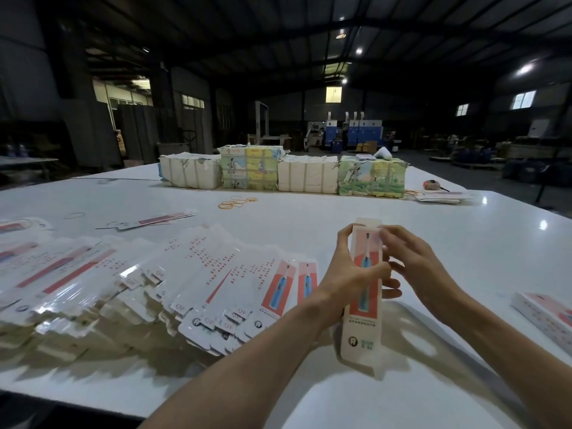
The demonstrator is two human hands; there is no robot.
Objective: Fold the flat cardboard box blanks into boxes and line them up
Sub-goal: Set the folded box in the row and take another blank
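Holding box blank [362,320] above table [309,218]

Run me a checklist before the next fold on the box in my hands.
1. Left hand grip on the box: ok, fingers curl round its left edge.
2. Right hand grip: ok, pinching the upper right edge.
3. Top flap closed: not ok, it sticks up.
4. Bottom end closed: cannot tell.
5. Room to set it down: ok, bare table lies between the hands and the folded box at the right.
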